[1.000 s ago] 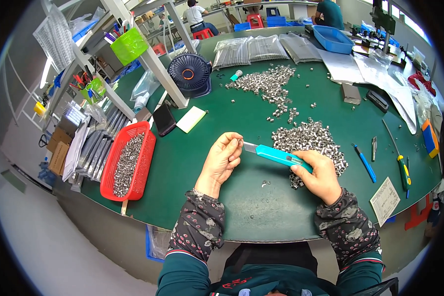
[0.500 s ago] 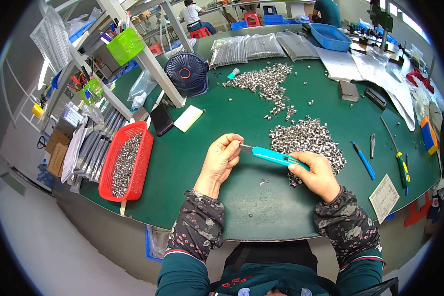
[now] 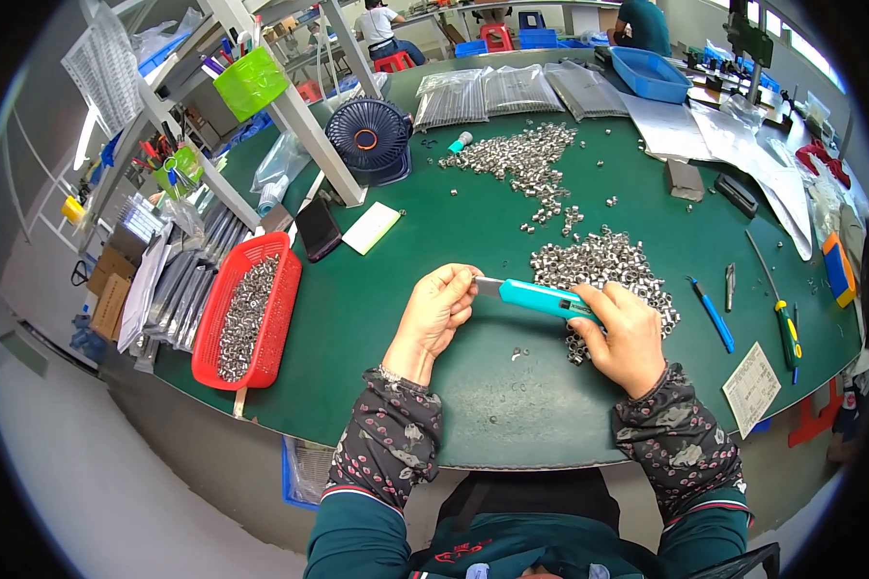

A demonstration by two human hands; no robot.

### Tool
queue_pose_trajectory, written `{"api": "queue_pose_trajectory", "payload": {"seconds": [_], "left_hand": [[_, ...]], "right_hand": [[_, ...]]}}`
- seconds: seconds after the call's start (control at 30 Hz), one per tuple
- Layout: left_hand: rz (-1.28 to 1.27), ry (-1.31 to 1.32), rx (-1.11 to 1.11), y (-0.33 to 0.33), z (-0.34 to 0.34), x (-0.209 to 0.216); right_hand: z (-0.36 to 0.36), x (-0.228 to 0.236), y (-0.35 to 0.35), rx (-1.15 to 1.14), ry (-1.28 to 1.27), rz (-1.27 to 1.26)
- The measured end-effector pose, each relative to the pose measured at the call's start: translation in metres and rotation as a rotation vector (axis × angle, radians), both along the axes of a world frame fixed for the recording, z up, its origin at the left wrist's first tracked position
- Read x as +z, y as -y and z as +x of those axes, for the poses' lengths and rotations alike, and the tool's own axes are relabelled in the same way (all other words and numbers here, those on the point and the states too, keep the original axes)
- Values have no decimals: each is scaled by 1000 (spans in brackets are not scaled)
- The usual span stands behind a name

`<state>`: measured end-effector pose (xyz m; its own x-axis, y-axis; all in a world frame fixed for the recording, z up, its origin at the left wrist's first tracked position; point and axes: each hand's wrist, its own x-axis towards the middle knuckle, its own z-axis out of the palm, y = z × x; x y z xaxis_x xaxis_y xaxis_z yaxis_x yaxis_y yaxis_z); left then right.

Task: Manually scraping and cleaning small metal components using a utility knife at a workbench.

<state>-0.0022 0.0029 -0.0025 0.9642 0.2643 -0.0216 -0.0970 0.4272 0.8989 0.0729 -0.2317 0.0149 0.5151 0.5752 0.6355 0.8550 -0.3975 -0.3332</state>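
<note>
My right hand (image 3: 628,333) grips a turquoise utility knife (image 3: 543,298) by its handle, with the blade (image 3: 490,287) out and pointing left. The blade's tip meets the pinched fingertips of my left hand (image 3: 434,314). Whatever sits between those fingertips is small and mostly hidden, so I cannot make it out. Just beyond the knife and my right hand lies a heap of small metal rings (image 3: 599,265). A few tiny scraps (image 3: 519,353) lie on the green table (image 3: 483,415) below the knife.
A red basket (image 3: 285,318) of small metal parts stands left, near a phone (image 3: 317,230) and notepad (image 3: 372,228). More rings (image 3: 521,159) spread farther back, beside a fan (image 3: 368,140). A blue-handled tool (image 3: 712,317) and screwdriver (image 3: 788,330) lie right. People sit in the background.
The knife has turned, its broad side now facing up more, and the blade shows wider. My right hand has rolled with it; my left hand keeps its pinch almost in place.
</note>
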Motion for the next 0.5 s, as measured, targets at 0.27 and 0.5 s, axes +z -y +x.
{"api": "queue_pose_trajectory", "payload": {"seconds": [0.27,0.5], "left_hand": [[-149,20,133,-6,-1,2],[-173,51,147,-5,0,3]], "right_hand": [[0,4,-3,-53,176,72],[-1,6,-2,-51,232,36]]}}
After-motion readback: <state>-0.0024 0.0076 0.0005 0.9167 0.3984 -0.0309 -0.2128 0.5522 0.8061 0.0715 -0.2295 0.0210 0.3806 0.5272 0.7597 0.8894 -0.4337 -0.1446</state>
